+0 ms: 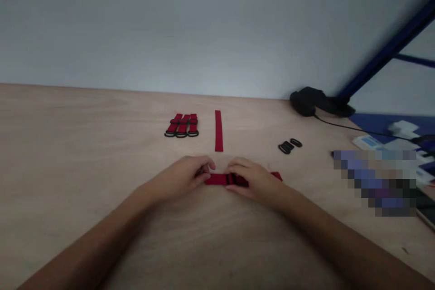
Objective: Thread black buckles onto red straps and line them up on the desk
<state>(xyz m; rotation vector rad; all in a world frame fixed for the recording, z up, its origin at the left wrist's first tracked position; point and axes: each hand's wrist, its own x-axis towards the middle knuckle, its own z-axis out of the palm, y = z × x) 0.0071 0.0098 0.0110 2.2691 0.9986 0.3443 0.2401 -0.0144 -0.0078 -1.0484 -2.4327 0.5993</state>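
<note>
Left hand and right hand both curled nearly closed, fingertips pinching a red webbing strap from either side, its end poking out past the right hand. Just ahead on the pale wooden table: 1 loose red strip, beside it 3 red straps with black rings, and, farther right, black plastic loops.

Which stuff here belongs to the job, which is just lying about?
Job, it seems: left hand, right hand, red strap held between them, loose red strap, black rings, three red straps with black rings.
Lying about: black cabled item, blue sheet.
</note>
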